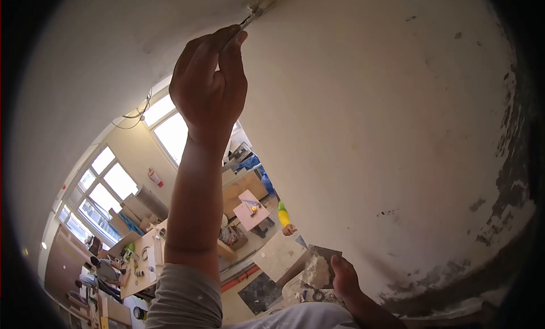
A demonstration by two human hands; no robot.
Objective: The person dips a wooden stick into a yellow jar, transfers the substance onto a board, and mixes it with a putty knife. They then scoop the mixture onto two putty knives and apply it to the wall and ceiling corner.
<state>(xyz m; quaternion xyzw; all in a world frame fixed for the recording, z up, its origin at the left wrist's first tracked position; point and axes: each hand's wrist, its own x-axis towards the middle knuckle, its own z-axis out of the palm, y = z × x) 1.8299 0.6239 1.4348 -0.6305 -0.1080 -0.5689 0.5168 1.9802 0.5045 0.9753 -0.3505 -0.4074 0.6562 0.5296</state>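
My left hand [210,79] is raised high, its fingers and thumb closed on the thin handle of a small spatula [246,21]. The tip of this tool meets a patch of wet-looking filler [258,6] at the top of the pale wall [352,113]. Low in the view, my right hand [345,277] grips the edge of a flat dark plate [330,252], thumb on top. A lump of off-white plaster [318,272] lies on that plate. The fingers under the plate are hidden.
Another person's yellow-green sleeve [284,214] and hand show past the wall edge. Below stand a pink-topped stool [250,218] with tools and a cluttered workbench [139,272] with people beside it. Wires [139,116] hang from the ceiling. Dark, flaking patches [505,187] mark the wall's right side.
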